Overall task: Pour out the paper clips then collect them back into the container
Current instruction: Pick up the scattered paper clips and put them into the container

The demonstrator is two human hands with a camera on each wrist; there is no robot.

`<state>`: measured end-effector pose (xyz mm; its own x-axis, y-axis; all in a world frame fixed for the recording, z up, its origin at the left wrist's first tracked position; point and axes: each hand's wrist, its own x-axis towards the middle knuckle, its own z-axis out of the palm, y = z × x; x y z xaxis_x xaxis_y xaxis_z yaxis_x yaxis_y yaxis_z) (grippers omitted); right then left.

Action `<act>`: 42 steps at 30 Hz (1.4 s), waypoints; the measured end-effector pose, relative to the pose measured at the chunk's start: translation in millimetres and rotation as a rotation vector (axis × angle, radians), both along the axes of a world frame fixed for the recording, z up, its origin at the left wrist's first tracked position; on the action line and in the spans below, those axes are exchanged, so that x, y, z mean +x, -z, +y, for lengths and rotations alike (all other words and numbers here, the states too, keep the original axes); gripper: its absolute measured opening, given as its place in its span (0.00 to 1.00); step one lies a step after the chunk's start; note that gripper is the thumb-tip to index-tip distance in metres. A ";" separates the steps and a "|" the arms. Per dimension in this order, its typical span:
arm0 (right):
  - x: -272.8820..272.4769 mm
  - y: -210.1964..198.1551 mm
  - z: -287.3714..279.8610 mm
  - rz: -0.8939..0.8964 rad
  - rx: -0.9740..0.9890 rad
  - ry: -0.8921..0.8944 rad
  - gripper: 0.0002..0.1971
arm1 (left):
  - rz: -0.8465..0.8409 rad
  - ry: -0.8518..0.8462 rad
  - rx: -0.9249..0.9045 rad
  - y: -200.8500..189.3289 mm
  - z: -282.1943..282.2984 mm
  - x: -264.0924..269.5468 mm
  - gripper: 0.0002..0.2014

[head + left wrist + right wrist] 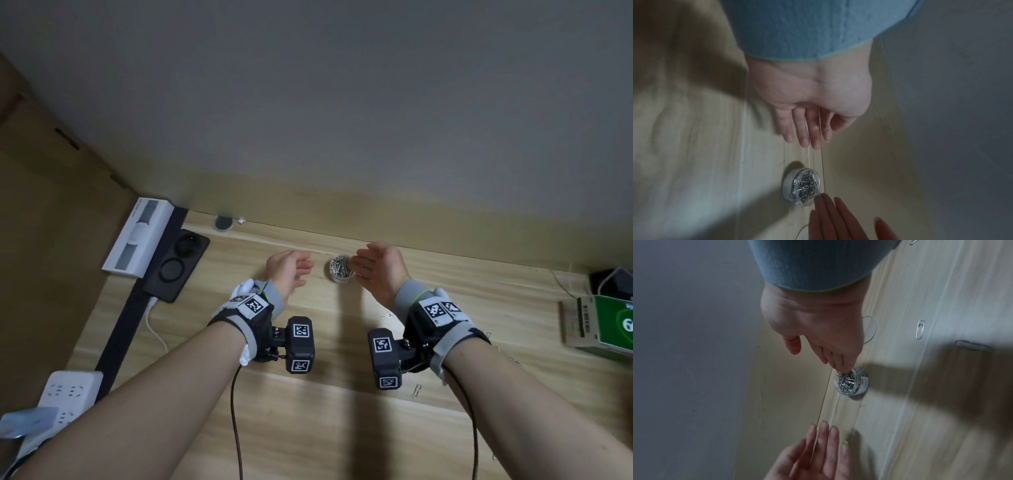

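Centrally, near the far edge of the wooden bench [308,394], stands a small round clear container [340,270] filled with silver paper clips [807,185]. It sits just in front of the seam where the bench meets the grey wall [342,102].

The left hand [289,270] is held palm-inward to the left of the container, apart from it, with fingers straight and loosely spread, gripping nothing. The right hand [378,269] is held to the right, its fingers straight and together; in the right wrist view its fingertips [840,366] reach the clips at the container's rim, though whether they pinch any clip cannot be told.

Several loose paper clips lie on the bench toward the right edge: one [386,315] beside the right wrist, another [417,391] nearer the front edge. A clear round lid [870,331] lies flat close to the right palm in the right wrist view.

At the left edge of the bench are a white box [137,238], a black charging pad [176,265] with a white cable [154,322], and a white power strip [65,394]. A green carton [599,323] rests at the right edge. Both wrists carry black camera mounts with square markers.
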<state>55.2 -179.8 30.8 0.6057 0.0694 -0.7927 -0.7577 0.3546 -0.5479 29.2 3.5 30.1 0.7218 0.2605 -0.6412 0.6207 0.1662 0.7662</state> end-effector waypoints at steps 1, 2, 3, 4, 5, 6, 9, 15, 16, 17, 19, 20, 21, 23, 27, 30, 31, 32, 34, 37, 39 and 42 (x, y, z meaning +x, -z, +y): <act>-0.4 -1.9 1.0 -0.008 0.020 0.004 0.27 | 0.005 0.007 -0.001 -0.4 1.5 -1.3 0.09; -1.2 -4.0 2.0 -0.017 0.047 0.013 0.27 | 0.010 0.015 -0.002 -0.6 2.8 -3.1 0.09; -2.1 -6.5 4.2 -0.026 0.070 0.017 0.26 | 0.014 0.021 -0.005 -1.7 4.5 -5.3 0.09; -2.2 -7.4 4.8 -0.031 0.082 0.017 0.26 | 0.020 0.031 -0.010 -2.0 4.5 -6.6 0.09; -2.4 -7.8 5.4 -0.034 0.082 0.015 0.25 | 0.024 0.040 -0.015 -2.2 4.2 -7.8 0.09; -3.4 -8.1 6.6 -0.037 0.072 0.018 0.24 | 0.024 0.049 -0.019 -3.4 4.8 -9.6 0.09; -9.0 -5.9 3.3 -0.055 -0.001 0.059 0.23 | 0.027 0.084 -0.023 -8.3 4.4 -13.4 0.07; -37.6 7.1 -33.1 -0.074 -0.196 0.058 0.14 | 0.025 0.189 0.108 5.4 -2.6 -17.9 0.04; -47.3 11.8 -45.2 -0.066 -0.239 0.057 0.12 | 0.027 0.227 0.149 13.1 -10.7 -21.3 0.05; -53.5 15.7 -52.0 -0.064 -0.278 0.055 0.10 | 0.023 0.253 0.192 19.6 -14.3 -22.5 0.07; -69.0 29.1 -70.6 -0.057 -0.347 0.059 0.09 | 0.014 0.342 0.286 37.4 -28.7 -28.4 0.09; -76.6 37.8 -79.1 -0.058 -0.374 0.057 0.09 | 0.000 0.413 0.345 46.4 -35.9 -32.4 0.12; -82.6 45.9 -85.4 -0.064 -0.404 0.047 0.09 | -0.015 0.492 0.416 54.8 -40.8 -36.1 0.15; -93.5 64.4 -97.0 -0.076 -0.485 0.010 0.11 | -0.072 0.614 0.564 70.1 -50.2 -43.1 0.19; -97.8 83.2 -99.6 -0.146 -0.633 -0.112 0.10 | -0.221 0.635 0.682 88.3 -53.1 -46.4 0.17; -94.7 86.2 -96.1 -0.163 -0.727 -0.218 0.08 | -0.222 0.635 0.711 95.6 -56.4 -44.2 0.16; -93.5 85.7 -94.2 -0.180 -0.762 -0.258 0.09 | -0.225 0.634 0.717 96.0 -57.0 -43.4 0.16; -93.0 83.9 -92.8 -0.198 -0.807 -0.310 0.10 | -0.226 0.632 0.722 96.1 -57.6 -42.8 0.15; -92.7 82.6 -90.6 -0.246 -0.913 -0.426 0.09 | -0.223 0.633 0.732 97.5 -58.8 -41.4 0.09; -95.0 85.0 -89.6 -0.326 -1.053 -0.596 0.05 | -0.211 0.664 0.750 98.7 -61.5 -40.8 0.06; -95.6 88.5 -88.6 -0.357 -1.092 -0.649 0.07 | -0.183 0.691 0.781 98.3 -64.6 -40.9 0.06; -97.1 91.7 -87.8 -0.374 -1.094 -0.663 0.07 | -0.143 0.741 0.833 97.1 -69.3 -41.6 0.06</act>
<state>-41.9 -267.6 -60.9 0.8967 -0.1279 -0.4237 -0.3575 -0.7736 -0.5232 -12.4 -65.8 -66.9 0.9293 0.0453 -0.3665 0.2515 -0.8043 0.5384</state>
